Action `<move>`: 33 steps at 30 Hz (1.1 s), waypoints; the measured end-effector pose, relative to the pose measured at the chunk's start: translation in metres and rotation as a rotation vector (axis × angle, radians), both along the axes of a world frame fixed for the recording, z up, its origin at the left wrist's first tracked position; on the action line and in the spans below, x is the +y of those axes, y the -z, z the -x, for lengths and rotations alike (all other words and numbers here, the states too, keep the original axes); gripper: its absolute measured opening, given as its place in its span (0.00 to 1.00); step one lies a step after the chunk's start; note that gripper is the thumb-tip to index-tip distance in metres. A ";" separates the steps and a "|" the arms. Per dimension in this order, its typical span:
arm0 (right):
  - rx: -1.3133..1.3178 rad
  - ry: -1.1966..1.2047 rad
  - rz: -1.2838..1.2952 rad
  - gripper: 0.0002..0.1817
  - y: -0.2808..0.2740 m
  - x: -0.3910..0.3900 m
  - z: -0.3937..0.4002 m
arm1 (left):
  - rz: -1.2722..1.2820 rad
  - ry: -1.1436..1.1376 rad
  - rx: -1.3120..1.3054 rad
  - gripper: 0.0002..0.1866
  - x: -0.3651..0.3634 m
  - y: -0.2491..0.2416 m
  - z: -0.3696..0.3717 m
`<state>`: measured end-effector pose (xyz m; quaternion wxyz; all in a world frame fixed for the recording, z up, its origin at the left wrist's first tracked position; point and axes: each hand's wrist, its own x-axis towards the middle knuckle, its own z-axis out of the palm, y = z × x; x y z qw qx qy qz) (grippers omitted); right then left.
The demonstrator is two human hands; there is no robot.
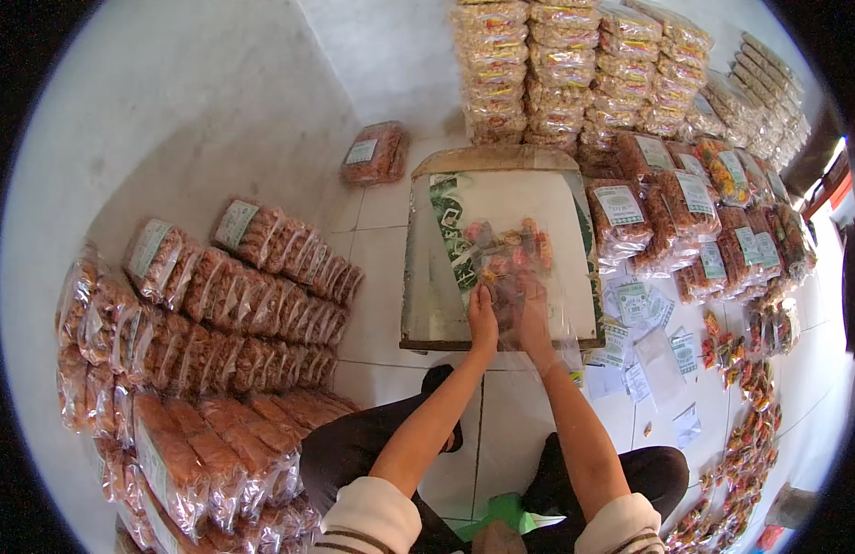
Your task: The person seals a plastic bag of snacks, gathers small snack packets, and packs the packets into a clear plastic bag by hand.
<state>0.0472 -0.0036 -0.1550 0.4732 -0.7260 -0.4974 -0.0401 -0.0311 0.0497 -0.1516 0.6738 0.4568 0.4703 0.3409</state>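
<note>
Above a low worktable (432, 305), both my hands are on a clear plastic bag (510, 249) holding small red, orange and dark pieces. My left hand (484, 319) grips the bag's near left side, with the thumb pointing up along it. Around the near right side is my right hand (533, 319), partly seen through the loose film. The bag's slack plastic trails toward my right wrist. Beneath it, a white sheet with a green leafy print (453, 231) covers the tabletop.
Packed brown bags (196, 295) are stacked along the left wall. Tall stacks of yellowish packets (561, 69) stand at the back. Labelled packs (686, 203) fill the right side. Paper labels (635, 305) and a long pile of colourful small packets (751, 434) lie on the tiled floor.
</note>
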 end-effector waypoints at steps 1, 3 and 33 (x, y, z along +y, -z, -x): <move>0.002 -0.002 0.004 0.32 0.003 0.002 -0.002 | 0.029 -0.046 -0.018 0.29 0.000 0.002 -0.001; 0.443 -0.179 0.033 0.33 0.008 0.004 -0.006 | 0.058 -0.091 -0.033 0.28 0.001 0.008 -0.002; 0.642 -0.396 -0.054 0.36 0.009 0.001 -0.007 | 0.234 0.010 -0.211 0.25 0.057 0.004 -0.016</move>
